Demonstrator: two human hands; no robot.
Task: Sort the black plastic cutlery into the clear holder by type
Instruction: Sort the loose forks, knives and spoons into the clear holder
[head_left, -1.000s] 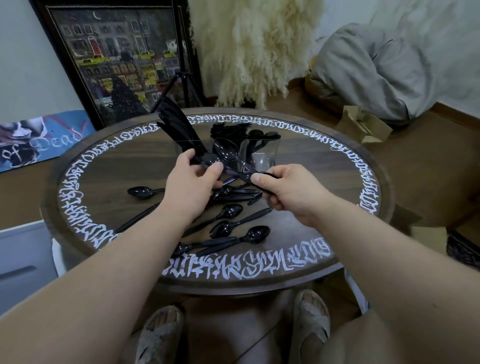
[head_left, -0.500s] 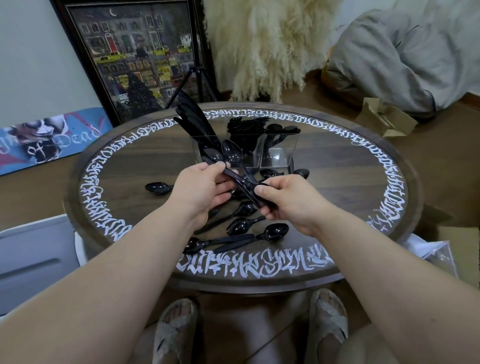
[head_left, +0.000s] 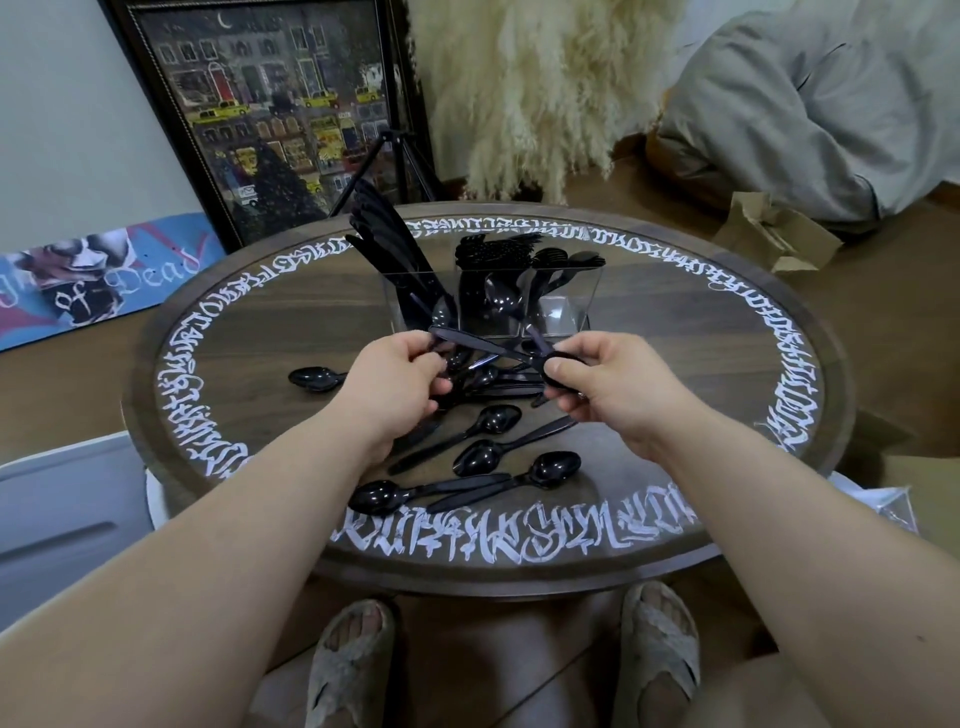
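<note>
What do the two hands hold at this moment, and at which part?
Both hands hold black spoons above the table. The right hand pinches the handle ends; the left hand grips the spoons nearer the bowls. The exact number cannot be told.

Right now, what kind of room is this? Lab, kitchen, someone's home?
Most likely a living space at home, not a lab. A framed street-scene painting leans against the wall, a fluffy pampas-grass bunch stands on the wood floor, and the work happens on a round lettered wooden table.
</note>
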